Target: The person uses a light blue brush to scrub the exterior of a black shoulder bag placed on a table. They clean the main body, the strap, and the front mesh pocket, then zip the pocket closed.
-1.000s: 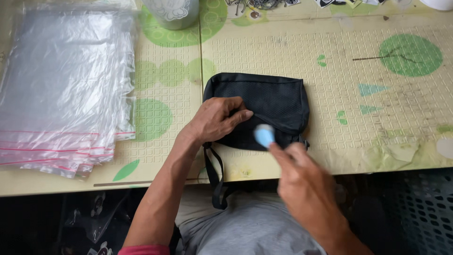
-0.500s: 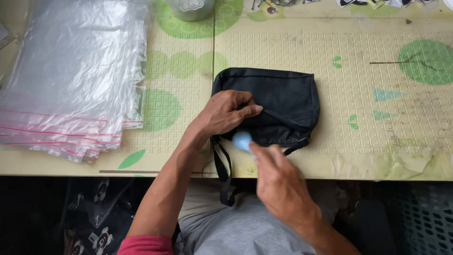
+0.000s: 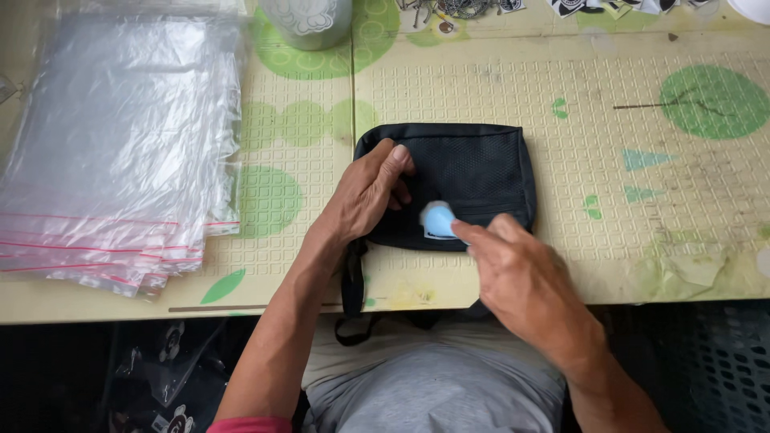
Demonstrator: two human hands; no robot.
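Head view looks straight down on a black bag (image 3: 473,172) that lies flat on a pale yellow mat (image 3: 561,104) with green circles and small triangles, close to the near edge of the table. The bag has a mesh front, and its black strap (image 3: 351,293) hangs down over the table edge toward the person's grey shirt (image 3: 425,385).

The left hand (image 3: 365,196) rests on the left part of the bag — the fingers are curled and press on the fabric near the top left corner, the thumb lies along the upper side. The right hand (image 3: 525,281) comes from the lower right and holds a small light blue object (image 3: 439,219) between the fingertips; this object touches the lower front of the bag, near the middle. It is blurred, so I cannot tell what it is exactly. The right fingers are narrow, closed around it.

To the left of the bag, well apart, lies a stack of clear plastic bags (image 3: 120,144) with red zip lines along their near edges. At the top edge, a grey cup (image 3: 307,18) with a white pattern stands on a green circle, and small dark metal pieces (image 3: 449,8) lie further right. Below the table on the right, a dark plastic crate (image 3: 722,369) with holes is visible.
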